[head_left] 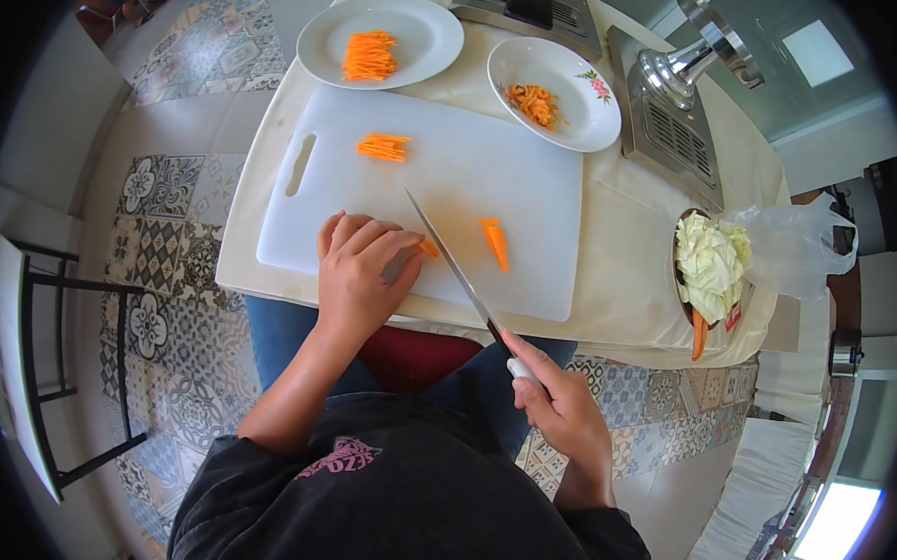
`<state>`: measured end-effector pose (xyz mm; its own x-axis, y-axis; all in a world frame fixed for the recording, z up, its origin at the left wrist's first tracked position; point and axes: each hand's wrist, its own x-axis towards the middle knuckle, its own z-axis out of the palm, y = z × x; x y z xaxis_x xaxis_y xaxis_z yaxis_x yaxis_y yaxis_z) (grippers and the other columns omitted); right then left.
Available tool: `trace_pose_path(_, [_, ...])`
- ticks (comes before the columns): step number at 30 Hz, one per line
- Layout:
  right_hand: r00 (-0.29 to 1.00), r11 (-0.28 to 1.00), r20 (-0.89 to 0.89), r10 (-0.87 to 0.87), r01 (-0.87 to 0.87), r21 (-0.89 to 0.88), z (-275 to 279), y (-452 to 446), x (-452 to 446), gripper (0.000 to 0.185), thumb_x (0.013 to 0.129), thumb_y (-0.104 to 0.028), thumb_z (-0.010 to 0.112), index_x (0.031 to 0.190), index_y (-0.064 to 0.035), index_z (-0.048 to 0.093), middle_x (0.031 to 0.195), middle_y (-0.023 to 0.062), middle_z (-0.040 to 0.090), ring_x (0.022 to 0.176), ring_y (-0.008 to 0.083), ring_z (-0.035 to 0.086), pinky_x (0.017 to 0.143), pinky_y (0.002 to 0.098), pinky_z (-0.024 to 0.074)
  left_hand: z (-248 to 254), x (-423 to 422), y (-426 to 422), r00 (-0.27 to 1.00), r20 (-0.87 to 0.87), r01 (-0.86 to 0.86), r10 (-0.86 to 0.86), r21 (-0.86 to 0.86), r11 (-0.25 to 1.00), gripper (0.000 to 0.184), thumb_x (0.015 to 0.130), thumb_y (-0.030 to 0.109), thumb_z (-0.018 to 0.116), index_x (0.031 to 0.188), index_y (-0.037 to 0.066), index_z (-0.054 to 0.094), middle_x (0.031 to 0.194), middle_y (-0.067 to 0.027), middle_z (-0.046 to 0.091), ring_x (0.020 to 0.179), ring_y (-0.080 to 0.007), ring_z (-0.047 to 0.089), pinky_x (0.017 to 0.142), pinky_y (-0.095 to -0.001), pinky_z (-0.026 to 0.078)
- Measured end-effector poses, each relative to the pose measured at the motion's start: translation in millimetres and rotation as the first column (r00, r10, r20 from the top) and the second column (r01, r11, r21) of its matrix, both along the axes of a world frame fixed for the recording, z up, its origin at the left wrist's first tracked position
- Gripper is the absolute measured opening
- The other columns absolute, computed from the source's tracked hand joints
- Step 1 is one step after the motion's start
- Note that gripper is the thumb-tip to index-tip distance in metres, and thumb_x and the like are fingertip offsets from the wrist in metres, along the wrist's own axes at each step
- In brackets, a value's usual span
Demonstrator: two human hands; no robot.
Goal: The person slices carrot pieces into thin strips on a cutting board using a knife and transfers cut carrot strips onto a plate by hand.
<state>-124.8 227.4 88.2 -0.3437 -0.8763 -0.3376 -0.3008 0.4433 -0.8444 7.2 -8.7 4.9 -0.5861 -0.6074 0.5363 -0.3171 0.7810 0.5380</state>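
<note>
Carrot point(430, 248), left fingers point(398, 242) arched over it

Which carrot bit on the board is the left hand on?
The small, mostly covered piece left of the knife; the carrot to its right and the stick pile lie clear of the left hand.

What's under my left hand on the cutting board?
The end of an orange carrot piece shows beside the fingertips of your left hand, above the white cutting board. Your fingers and palm cover the rest, so its full length can't be seen.
</note>
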Motion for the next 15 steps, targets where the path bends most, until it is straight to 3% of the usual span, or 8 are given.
trace_pose_path(5, [1.0,0.999,-0.008,0.02,-0.02,-0.031,2,-5,-4,0.051,0.1,-0.01,0.057,0.15,-0.0113,0.047,0.119,0.0201,0.07,0.073,0.0235,0.065,0.079,0.0288,0.0509,-3,1,2,1.0,0.002,-0.006,0.006,-0.07,0.998,0.014,0.077,0.013,0.081,0.089,0.017,0.074,0.092,0.0042,0.068,0.096,-0.0187,0.063,0.105,-0.0494,0.038])
trace_pose_path(11, [0.998,0.999,-0.031,0.048,-0.047,0.016,3,-11,-11,0.051,0.1,-0.009,0.057,0.149,-0.0137,0.048,0.123,0.0191,0.069,0.08,0.0272,0.07,0.081,0.0296,0.0517,-2,1,2,1.0,0.006,-0.005,0.006,-0.078,0.997,0.013,0.078,0.014,0.081,0.088,0.019,0.075,0.093,0.0051,0.068,0.098,-0.0177,0.063,0.106,-0.0498,0.038])
trace_pose_path(15, [0.995,0.997,-0.059,0.076,-0.076,0.01,4,-13,-14,0.051,0.099,-0.009,0.057,0.149,-0.015,0.048,0.122,0.0175,0.07,0.076,0.0272,0.068,0.079,0.0301,0.0518,-3,1,2,1.0,0.008,-0.007,0.007,-0.091,0.996,0.013,0.078,0.014,0.081,0.09,0.019,0.075,0.094,0.0052,0.067,0.098,-0.0178,0.062,0.105,-0.0499,0.038])
